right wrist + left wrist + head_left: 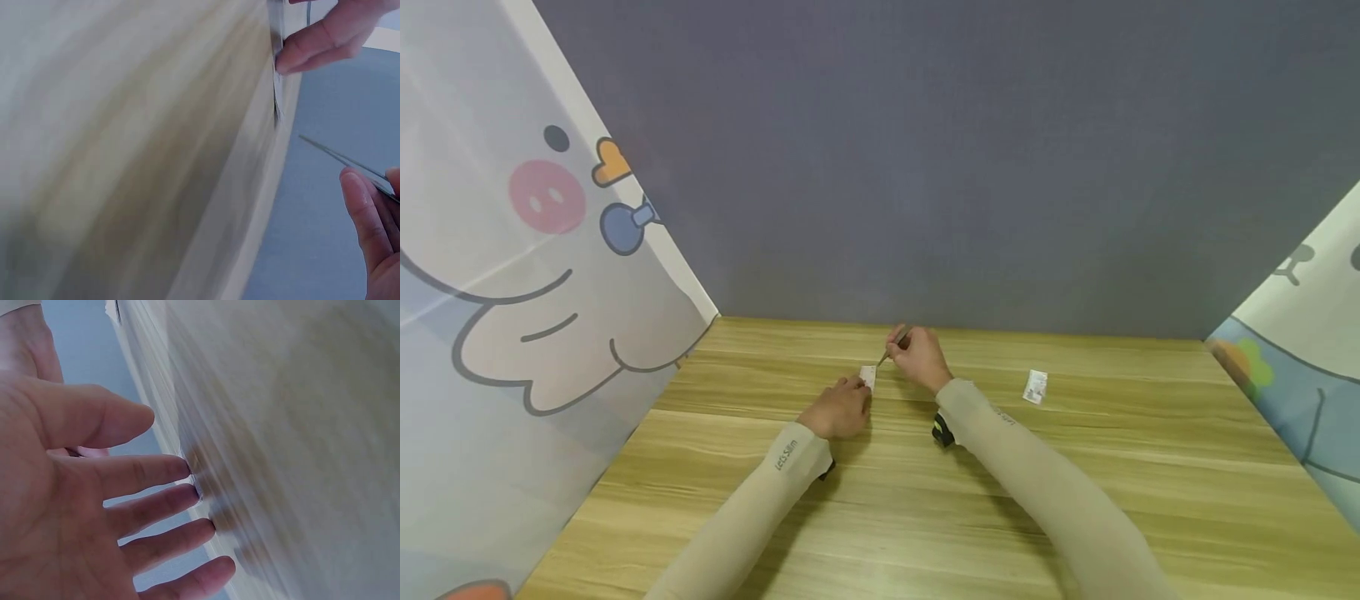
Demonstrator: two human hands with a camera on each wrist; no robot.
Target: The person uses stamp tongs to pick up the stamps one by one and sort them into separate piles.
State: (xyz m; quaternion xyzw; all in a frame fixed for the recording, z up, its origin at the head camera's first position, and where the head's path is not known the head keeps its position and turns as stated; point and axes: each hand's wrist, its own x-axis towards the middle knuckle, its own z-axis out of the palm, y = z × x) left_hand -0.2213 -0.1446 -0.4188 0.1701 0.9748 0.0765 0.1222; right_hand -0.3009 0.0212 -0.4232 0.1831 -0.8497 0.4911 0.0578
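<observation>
A small white printed piece (868, 377), flat like a card or packet, lies on the wooden table near its back edge. My left hand (838, 408) rests its fingertips on the near end of it. In the left wrist view the fingers (156, 506) are extended, with the thumb held apart. My right hand (919, 357) pinches a pair of metal tweezers (885, 357) between thumb and fingers. Their tips point down at the piece's far right corner. The right wrist view shows the tweezers (331, 152) with slim pointed tips close together, apart from the white piece (279, 100).
A second white printed piece (1035, 387) lies on the table to the right. The wooden table (880, 517) meets a grey-blue partition (962, 167) at the back. Cartoon-printed panels (625, 333) stand at both sides.
</observation>
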